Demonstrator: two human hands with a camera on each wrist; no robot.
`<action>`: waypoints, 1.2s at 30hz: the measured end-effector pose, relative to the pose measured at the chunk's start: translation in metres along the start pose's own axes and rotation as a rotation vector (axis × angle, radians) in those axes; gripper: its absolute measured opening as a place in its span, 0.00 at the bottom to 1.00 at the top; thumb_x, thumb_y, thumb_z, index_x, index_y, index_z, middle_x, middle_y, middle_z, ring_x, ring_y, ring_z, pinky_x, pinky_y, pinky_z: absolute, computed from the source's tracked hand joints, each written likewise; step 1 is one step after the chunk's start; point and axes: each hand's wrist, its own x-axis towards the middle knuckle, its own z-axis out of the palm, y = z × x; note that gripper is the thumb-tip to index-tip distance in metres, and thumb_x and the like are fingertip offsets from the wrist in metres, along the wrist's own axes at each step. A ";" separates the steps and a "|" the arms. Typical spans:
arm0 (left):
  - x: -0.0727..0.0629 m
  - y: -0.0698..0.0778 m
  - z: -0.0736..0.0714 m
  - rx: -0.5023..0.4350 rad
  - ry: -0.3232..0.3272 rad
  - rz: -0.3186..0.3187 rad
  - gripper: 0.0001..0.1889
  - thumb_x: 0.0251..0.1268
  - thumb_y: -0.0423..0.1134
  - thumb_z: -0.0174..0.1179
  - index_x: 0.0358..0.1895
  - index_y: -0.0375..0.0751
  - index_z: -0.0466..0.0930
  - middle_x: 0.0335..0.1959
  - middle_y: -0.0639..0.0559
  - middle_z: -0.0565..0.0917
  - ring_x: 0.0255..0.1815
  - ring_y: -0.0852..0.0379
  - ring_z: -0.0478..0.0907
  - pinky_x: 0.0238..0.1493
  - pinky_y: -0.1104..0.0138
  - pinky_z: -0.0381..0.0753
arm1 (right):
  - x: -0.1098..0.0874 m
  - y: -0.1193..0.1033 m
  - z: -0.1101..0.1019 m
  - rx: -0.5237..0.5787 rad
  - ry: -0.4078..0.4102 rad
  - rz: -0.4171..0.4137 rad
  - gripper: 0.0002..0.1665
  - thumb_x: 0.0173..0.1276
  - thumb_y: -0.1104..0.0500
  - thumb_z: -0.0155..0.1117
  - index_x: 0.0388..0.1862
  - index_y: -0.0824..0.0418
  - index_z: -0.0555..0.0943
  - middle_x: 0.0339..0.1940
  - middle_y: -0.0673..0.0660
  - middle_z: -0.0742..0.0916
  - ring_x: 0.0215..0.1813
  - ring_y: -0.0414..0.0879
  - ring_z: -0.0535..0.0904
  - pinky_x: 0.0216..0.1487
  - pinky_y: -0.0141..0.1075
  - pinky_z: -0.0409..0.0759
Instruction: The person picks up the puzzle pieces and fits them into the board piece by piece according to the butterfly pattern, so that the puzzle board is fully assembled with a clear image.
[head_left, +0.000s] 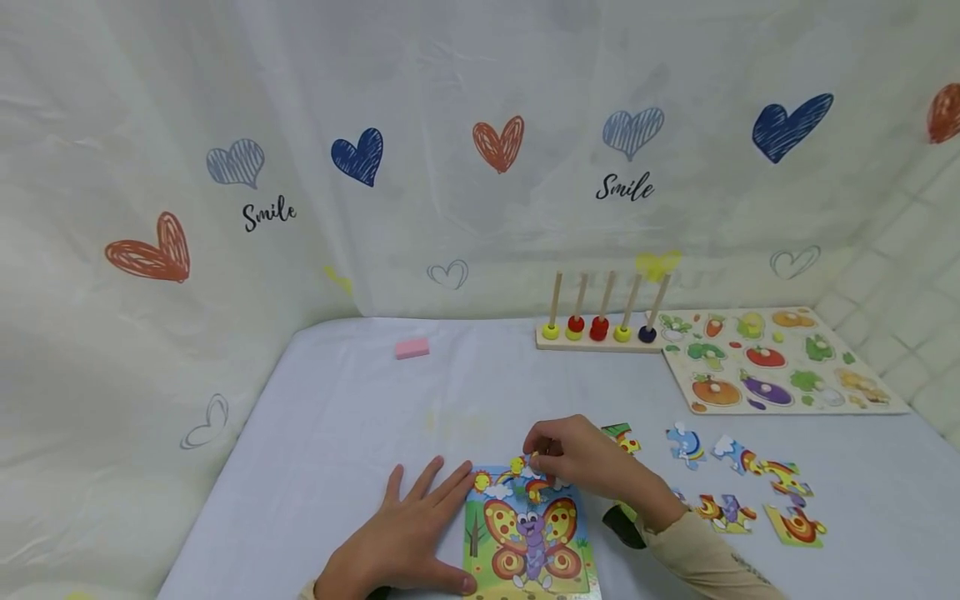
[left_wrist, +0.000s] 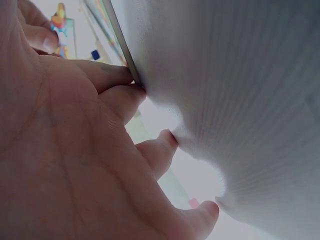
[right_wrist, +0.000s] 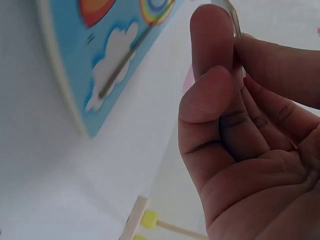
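Observation:
A butterfly picture puzzle board point(head_left: 534, 546) lies on the table in front of me. My left hand point(head_left: 405, 537) rests with fingers spread at its left side, the thumb at the lower left edge. In the left wrist view, the fingertips point(left_wrist: 210, 212) press on the tabletop, and the nearest ones touch the board's edge. Over the board's top edge, my right hand point(head_left: 581, 457) pinches a small jigsaw piece point(head_left: 517, 465) showing yellow and blue. The right wrist view gives only the thin edge of this piece point(right_wrist: 231, 12) between thumb and finger.
Several loose jigsaw pieces point(head_left: 686, 447) are scattered right of the board, partly behind the right forearm. Farther back stand a bead counter with wooden pegs point(head_left: 600, 343) and a vegetable puzzle board point(head_left: 765, 379). A pink block point(head_left: 412, 348) lies at the back left.

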 end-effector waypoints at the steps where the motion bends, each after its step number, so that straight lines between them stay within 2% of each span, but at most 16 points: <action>1: 0.000 0.000 0.000 0.000 0.001 0.003 0.65 0.50 0.81 0.69 0.89 0.56 0.53 0.88 0.62 0.53 0.88 0.40 0.41 0.74 0.24 0.36 | 0.002 -0.001 0.002 0.002 -0.009 -0.003 0.02 0.77 0.67 0.67 0.44 0.62 0.86 0.31 0.49 0.88 0.28 0.44 0.84 0.34 0.36 0.85; 14: 0.000 -0.001 0.000 0.018 0.012 0.031 0.65 0.52 0.79 0.70 0.89 0.53 0.53 0.89 0.61 0.53 0.88 0.40 0.42 0.74 0.23 0.38 | 0.023 -0.009 0.029 -0.036 -0.064 -0.033 0.02 0.76 0.66 0.69 0.41 0.64 0.87 0.31 0.49 0.89 0.27 0.37 0.81 0.32 0.33 0.82; 19: -0.001 -0.002 0.000 0.018 0.026 0.053 0.64 0.53 0.79 0.70 0.88 0.52 0.54 0.88 0.60 0.53 0.88 0.40 0.43 0.73 0.23 0.38 | 0.028 -0.011 0.036 -0.119 -0.056 -0.056 0.02 0.75 0.66 0.70 0.39 0.64 0.87 0.29 0.46 0.87 0.26 0.34 0.78 0.30 0.33 0.80; 25: -0.001 -0.002 0.000 0.018 0.044 0.068 0.62 0.52 0.78 0.71 0.87 0.52 0.57 0.88 0.60 0.54 0.88 0.40 0.45 0.72 0.22 0.38 | 0.031 -0.009 0.044 -0.229 -0.060 -0.026 0.05 0.75 0.64 0.71 0.36 0.59 0.86 0.23 0.42 0.82 0.23 0.35 0.74 0.26 0.33 0.75; 36: -0.004 -0.003 -0.001 0.010 0.044 0.057 0.62 0.52 0.78 0.71 0.87 0.52 0.58 0.88 0.61 0.54 0.88 0.40 0.45 0.72 0.22 0.37 | 0.036 -0.016 0.050 -0.280 -0.072 0.011 0.07 0.75 0.64 0.71 0.36 0.58 0.81 0.23 0.44 0.81 0.23 0.37 0.73 0.26 0.33 0.74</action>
